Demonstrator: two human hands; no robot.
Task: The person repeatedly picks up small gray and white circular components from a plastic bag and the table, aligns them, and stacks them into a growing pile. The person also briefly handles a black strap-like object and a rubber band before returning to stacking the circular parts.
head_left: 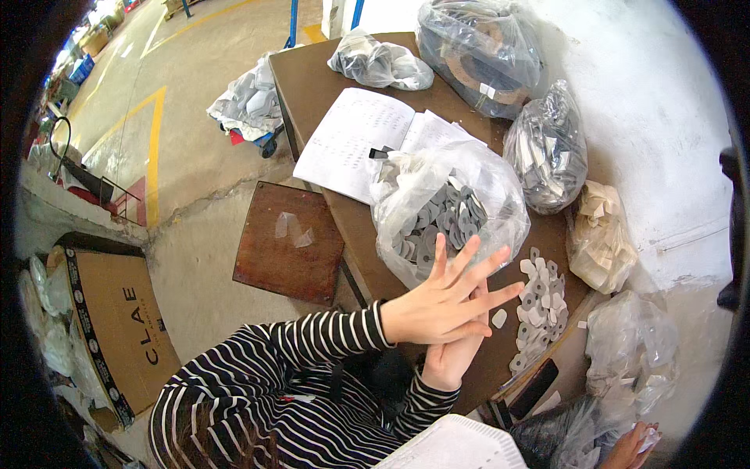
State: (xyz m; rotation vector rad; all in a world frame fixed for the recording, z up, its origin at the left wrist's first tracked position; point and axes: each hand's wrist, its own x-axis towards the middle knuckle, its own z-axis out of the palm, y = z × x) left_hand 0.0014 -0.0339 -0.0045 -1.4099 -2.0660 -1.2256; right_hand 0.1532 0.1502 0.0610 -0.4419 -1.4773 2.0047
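Observation:
My left hand [445, 306] crosses in front of my right, its fingers spread and nothing in its grasp. Behind it my right hand [455, 356] is partly covered; a stretched finger shows past the left one, and I see nothing held. Both are just on the near side of a clear plastic bag [500, 207], which gapes and holds many grey flat pieces with holes [437, 223]. To the right of my hands lies a spread of small white and grey pieces [541, 305]. One loose white piece [499, 318] sits apart, nearer my fingers.
An open notebook [351, 137] lies on the brown table [312, 70]. Filled plastic bags [547, 152] line the wall side. A wooden stool [285, 242] stands left, beyond a cardboard box [117, 328]. Another person's hand [634, 447] is at lower right, by a dark object [533, 388].

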